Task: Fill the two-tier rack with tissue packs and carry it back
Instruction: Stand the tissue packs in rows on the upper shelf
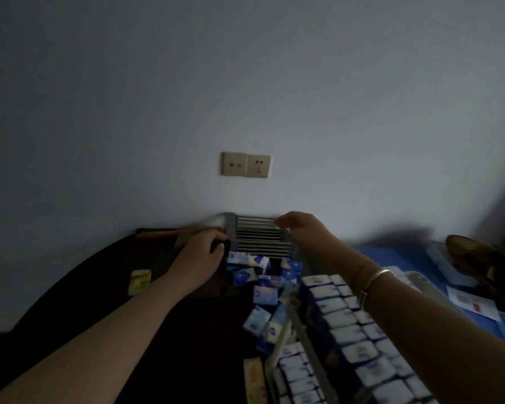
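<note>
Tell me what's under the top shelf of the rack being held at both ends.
Under the slatted top shelf of the rack, blue-and-white tissue packs sit jumbled, with a dark gap between them. The left hand and right hand cover the shelf's ends; anything farther back is hidden.

A single head-worn wide-angle camera looks forward and slightly down from the person's own eye level, close over both outstretched forearms, facing a grey wall [274, 83] and its twin wall sockets [245, 164], with a dark tabletop [99, 287] below.
</note>
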